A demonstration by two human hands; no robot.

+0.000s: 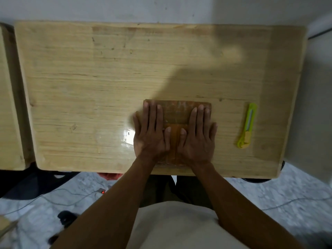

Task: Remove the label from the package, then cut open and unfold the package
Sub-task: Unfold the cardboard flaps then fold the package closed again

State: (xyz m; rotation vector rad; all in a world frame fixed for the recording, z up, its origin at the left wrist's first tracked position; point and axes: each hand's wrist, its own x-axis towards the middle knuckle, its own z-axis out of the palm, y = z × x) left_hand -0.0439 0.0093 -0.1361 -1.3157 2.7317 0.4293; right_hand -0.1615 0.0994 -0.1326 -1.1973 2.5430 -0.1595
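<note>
Table (89, 87): pale wood, visible grain, lacquered, with a glossy glare patch near the front edge beside the left hand (150, 133). Package (177, 112): brown, looks like cardboard or kraft paper, matt; a shinier strip across the far part reads like clear tape, can't confirm. Utility knife (247, 125): lime-green plastic body, smooth, with a pale grey slider strip. Floor (269, 191): speckled grey stone-like finish. Wall (107, 8): matt white, scuffed.

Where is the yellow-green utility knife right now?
In the head view, the yellow-green utility knife lies untouched on the wooden table, right of the brown package and the right hand.
</note>
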